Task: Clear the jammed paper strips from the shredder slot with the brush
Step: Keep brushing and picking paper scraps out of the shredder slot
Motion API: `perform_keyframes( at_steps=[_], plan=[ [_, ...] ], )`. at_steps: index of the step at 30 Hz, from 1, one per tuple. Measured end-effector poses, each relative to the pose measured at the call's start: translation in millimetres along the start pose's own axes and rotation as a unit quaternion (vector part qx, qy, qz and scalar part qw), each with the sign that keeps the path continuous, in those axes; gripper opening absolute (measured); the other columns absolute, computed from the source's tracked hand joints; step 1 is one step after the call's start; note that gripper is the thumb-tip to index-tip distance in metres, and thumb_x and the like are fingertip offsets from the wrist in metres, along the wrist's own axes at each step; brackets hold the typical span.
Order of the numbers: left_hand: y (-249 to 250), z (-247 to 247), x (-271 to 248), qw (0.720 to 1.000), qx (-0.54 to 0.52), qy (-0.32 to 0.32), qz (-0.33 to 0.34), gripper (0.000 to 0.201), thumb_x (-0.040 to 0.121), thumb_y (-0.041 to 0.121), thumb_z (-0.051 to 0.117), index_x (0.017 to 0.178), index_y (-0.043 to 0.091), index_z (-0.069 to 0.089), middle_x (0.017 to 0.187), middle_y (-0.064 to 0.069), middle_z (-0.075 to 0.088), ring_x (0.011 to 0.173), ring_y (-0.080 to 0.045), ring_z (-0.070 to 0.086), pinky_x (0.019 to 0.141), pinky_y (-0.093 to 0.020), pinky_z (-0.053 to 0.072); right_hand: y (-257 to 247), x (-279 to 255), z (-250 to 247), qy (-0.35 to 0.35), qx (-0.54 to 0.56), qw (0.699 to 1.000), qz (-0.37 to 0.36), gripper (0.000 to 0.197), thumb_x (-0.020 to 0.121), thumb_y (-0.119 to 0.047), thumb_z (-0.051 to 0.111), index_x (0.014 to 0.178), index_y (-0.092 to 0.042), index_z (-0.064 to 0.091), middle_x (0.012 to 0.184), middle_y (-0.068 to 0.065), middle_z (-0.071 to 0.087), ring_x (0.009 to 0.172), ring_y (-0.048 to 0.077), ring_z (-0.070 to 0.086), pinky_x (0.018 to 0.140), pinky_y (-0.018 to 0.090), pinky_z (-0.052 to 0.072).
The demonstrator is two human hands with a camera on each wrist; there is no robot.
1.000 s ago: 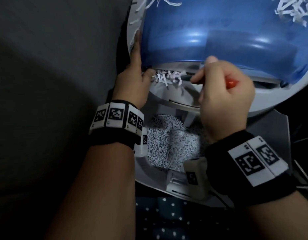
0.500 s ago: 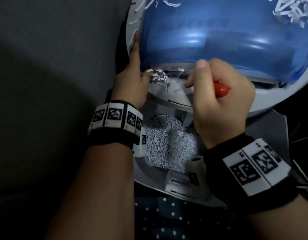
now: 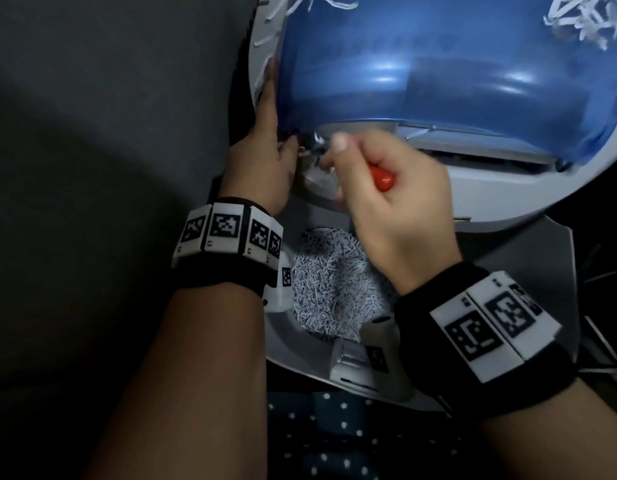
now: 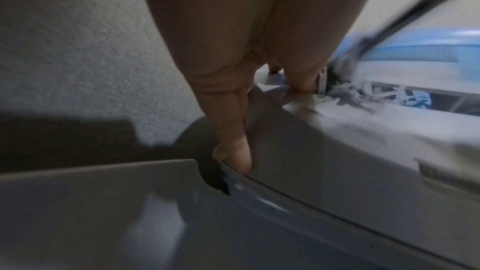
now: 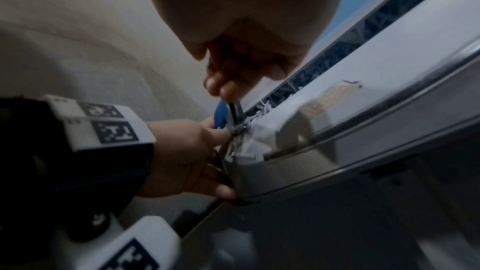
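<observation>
The shredder head, blue over grey, lies tilted above its bin. My left hand grips its left edge, fingers curled round the rim and thumb by the slot's end. My right hand holds the red-handled brush in a fist. The brush's dark shaft reaches the left end of the slot, right beside the left thumb. A small clump of white paper strips sits there, around the bristles. The rest of the slot shows dark, with bits of paper inside.
Below the hands the grey bin holds a heap of shredded paper. Loose strips cling to the top of the blue cover. A dark grey surface fills the left side. Dotted dark fabric lies at the bottom.
My right hand has swept the brush left along the slot, up to the left thumb. The clump of strips went with it and is smaller. The left hand kept its hold.
</observation>
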State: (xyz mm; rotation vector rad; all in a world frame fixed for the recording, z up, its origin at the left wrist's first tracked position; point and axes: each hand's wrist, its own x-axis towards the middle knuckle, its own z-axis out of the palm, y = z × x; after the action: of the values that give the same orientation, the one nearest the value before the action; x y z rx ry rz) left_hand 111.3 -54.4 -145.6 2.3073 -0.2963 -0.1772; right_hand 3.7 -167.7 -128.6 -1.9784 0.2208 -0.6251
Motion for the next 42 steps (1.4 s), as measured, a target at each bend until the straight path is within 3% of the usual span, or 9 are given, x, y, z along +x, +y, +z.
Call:
perform_keyframes(
  at_steps=[6,12,15,18,24,29,35,38,42],
  plan=[
    [1.1,-2.0,1.6,1.000,0.010,0.002,-0.004,0.077,0.101,0.022,0.050,0.156,0.042,0.000,0.133,-0.002,0.060,0.101,-0.012,0.059,0.094,-0.028,0.045,3.3,5.1,-12.9,0.116,-0.055,0.992,0.007,0.045,0.094,-0.034,0.048,0.066,-0.002,0.061,0.057,0.013,0.055,0.060,0.032,0.053,0.059,0.046,0.044],
    [1.8,-1.4,-0.3,1.000,0.005,-0.001,-0.006,0.077,0.100,0.022,0.050,0.156,0.044,0.002,0.122,-0.004,0.063,0.094,-0.019,0.063,0.090,-0.036,0.052,1.9,-1.0,0.1,-0.033,-0.034,0.998,0.034,0.040,0.097,-0.035,0.051,0.073,-0.007,0.068,0.059,0.007,0.060,0.062,0.026,0.060,0.060,0.042,0.048],
    [2.3,-2.2,0.5,1.000,0.009,-0.003,-0.008,0.077,0.101,0.022,0.049,0.156,0.044,0.000,0.132,-0.004,0.061,0.102,-0.017,0.061,0.095,-0.038,0.051,6.6,2.8,-8.7,0.011,-0.129,0.989,0.071,0.044,0.091,-0.037,0.045,0.070,-0.005,0.066,0.057,0.011,0.058,0.063,0.033,0.056,0.061,0.045,0.047],
    [2.8,-2.5,0.9,1.000,0.015,-0.004,-0.006,0.077,0.101,0.021,0.049,0.157,0.041,0.000,0.132,-0.005,0.061,0.098,-0.016,0.061,0.095,-0.038,0.051,3.6,5.9,-15.4,0.088,-0.053,0.994,0.045,0.044,0.092,-0.032,0.050,0.065,-0.001,0.063,0.053,0.013,0.052,0.057,0.031,0.051,0.057,0.044,0.044],
    [2.9,-2.4,-1.5,1.000,0.009,-0.003,-0.007,0.077,0.101,0.022,0.049,0.156,0.044,0.000,0.133,-0.006,0.061,0.103,-0.021,0.063,0.095,-0.046,0.052,12.0,2.7,0.6,-0.008,0.010,0.997,0.079,0.028,0.098,-0.038,0.056,0.084,-0.018,0.070,0.070,0.002,0.067,0.071,0.022,0.067,0.071,0.045,0.054],
    [3.4,-2.6,-0.2,1.000,0.018,-0.005,-0.006,0.077,0.101,0.021,0.048,0.157,0.042,-0.001,0.129,-0.005,0.061,0.091,-0.017,0.060,0.092,-0.035,0.050,12.7,9.3,-14.1,0.122,0.001,0.989,0.085,0.040,0.096,-0.034,0.052,0.073,-0.002,0.062,0.060,0.012,0.054,0.059,0.025,0.053,0.061,0.043,0.046],
    [3.6,-2.8,-1.3,1.000,0.003,-0.008,-0.006,0.078,0.100,0.020,0.049,0.157,0.042,0.000,0.140,-0.001,0.056,0.105,-0.016,0.061,0.100,-0.039,0.048,12.9,-1.9,1.9,-0.003,-0.022,0.996,0.089,0.024,0.097,-0.035,0.055,0.088,-0.017,0.070,0.072,0.000,0.068,0.072,0.020,0.065,0.072,0.045,0.053],
    [3.7,-3.6,-0.6,1.000,0.005,-0.005,-0.009,0.077,0.100,0.022,0.050,0.156,0.043,0.000,0.138,-0.003,0.058,0.103,-0.019,0.062,0.100,-0.040,0.049,12.6,3.5,-12.6,0.106,-0.047,0.990,0.078,0.039,0.094,-0.039,0.050,0.074,-0.010,0.065,0.061,0.005,0.061,0.063,0.025,0.060,0.064,0.045,0.050],
    [3.2,-3.5,-1.1,1.000,0.004,-0.007,-0.007,0.077,0.101,0.023,0.049,0.156,0.044,0.000,0.132,-0.005,0.060,0.097,-0.020,0.063,0.095,-0.043,0.052,8.4,6.8,-39.8,0.211,-0.013,0.975,0.065,0.040,0.092,-0.031,0.049,0.053,-0.024,0.059,0.049,-0.010,0.053,0.054,0.005,0.051,0.061,0.028,0.039]
  ],
)
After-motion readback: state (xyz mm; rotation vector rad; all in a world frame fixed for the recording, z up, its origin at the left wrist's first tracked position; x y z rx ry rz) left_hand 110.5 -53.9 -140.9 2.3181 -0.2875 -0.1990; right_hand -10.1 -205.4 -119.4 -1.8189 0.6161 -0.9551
